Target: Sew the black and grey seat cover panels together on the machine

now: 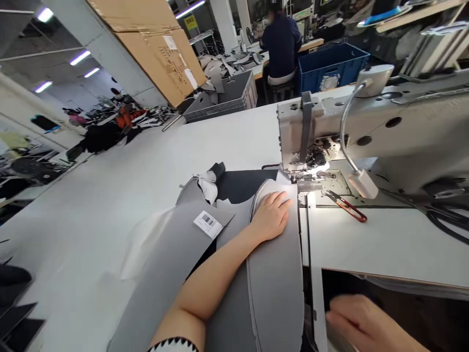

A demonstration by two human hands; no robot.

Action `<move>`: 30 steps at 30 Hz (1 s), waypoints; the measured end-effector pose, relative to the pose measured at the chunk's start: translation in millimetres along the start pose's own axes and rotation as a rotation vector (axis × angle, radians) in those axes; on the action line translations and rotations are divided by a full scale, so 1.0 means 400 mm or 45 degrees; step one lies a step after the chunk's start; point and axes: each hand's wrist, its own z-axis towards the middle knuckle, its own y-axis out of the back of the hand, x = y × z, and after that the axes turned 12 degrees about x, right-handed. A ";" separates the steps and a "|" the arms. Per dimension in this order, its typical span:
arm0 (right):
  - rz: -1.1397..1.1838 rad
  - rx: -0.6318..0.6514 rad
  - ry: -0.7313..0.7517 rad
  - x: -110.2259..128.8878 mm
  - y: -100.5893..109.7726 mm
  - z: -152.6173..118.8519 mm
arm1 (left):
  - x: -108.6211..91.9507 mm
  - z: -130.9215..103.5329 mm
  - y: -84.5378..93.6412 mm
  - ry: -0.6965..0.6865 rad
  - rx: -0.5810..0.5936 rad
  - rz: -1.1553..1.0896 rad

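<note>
My left hand [271,215] lies flat on a grey fabric piece [276,283], fingers spread a little, just left of the sewing machine's lit needle area [311,176]. The fabric's upper edge reaches the presser foot. More grey fabric [157,274] with a white barcode label [208,224] spreads to the left, beside a dark piece [238,185]. My right hand [353,318] hangs over the dark gap at the table's front edge, blurred, its fingers curled; whether it holds anything cannot be made out.
Red-handled thread snips [346,206] and black scissors [447,215] lie right, near the machine's lamp [362,183]. Behind the white table [98,195] are a grey crate [234,95], a blue crate [331,66], a cardboard box [157,54] and a seated person [281,44].
</note>
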 end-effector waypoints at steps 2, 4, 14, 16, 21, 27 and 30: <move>-0.285 -0.241 0.143 0.013 0.054 0.036 | 0.001 0.003 -0.001 0.011 -0.003 0.000; -0.572 -0.436 0.229 0.007 0.105 0.082 | 0.000 0.002 0.002 -0.004 -0.042 -0.016; -1.141 -0.509 0.222 -0.079 0.179 0.221 | -0.147 -0.090 0.009 -1.120 0.274 -0.003; -1.134 -0.521 0.206 -0.078 0.179 0.220 | -0.164 -0.101 -0.008 -1.168 0.266 0.002; -1.115 -0.537 0.283 -0.078 0.181 0.210 | -0.147 -0.120 -0.005 -1.219 -0.015 -0.310; -1.114 -0.431 0.426 -0.067 0.157 0.135 | -0.125 -0.143 -0.016 -1.178 -0.161 -0.456; -1.120 -0.340 0.530 -0.071 0.145 0.096 | -0.110 -0.163 -0.052 -1.136 -0.078 -0.383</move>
